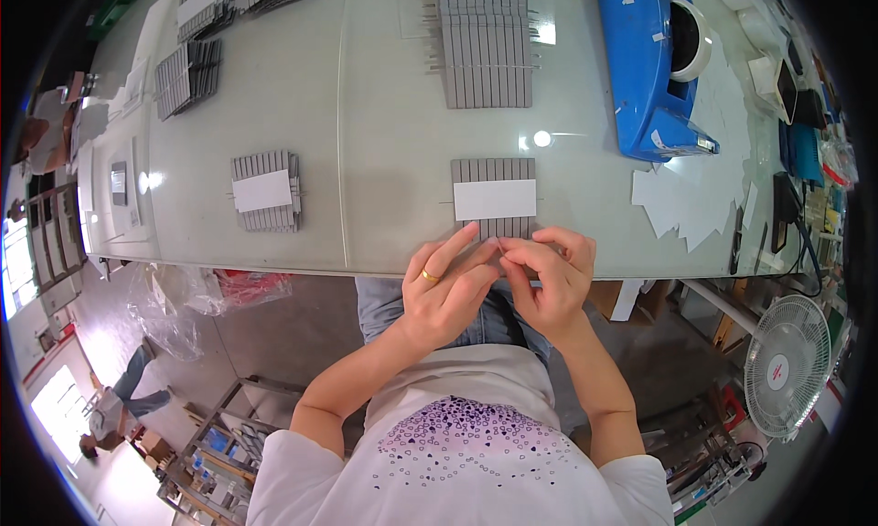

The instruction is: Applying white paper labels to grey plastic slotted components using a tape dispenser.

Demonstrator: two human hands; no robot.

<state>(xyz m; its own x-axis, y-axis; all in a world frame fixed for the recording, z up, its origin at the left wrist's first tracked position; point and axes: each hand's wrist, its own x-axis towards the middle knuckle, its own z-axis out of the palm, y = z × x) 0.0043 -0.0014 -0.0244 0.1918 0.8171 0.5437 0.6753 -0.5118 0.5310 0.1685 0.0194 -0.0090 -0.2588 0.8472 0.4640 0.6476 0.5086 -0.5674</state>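
Note:
In front of me at the table's near edge lies a row of grey ribbed strips [494, 169], with a white paper label [495, 199] across its middle. Thin wire ends stick out on both sides of the row. My left hand [444, 288] has its index finger stretched out at the row's near edge; its other fingertips are close to my right hand. With thumb and index finger pinched together, my right hand [553, 279] meets the left fingertips just below the strips. Whatever is in the pinch is too small to make out.
A larger stack of grey strips [487, 55] lies farther back. To the left are a labelled bundle [262, 192] and more bundles [187, 78]. A blue tape dispenser [636, 69] stands at right beside torn white paper [686, 201]. A fan [786, 366] is at the lower right.

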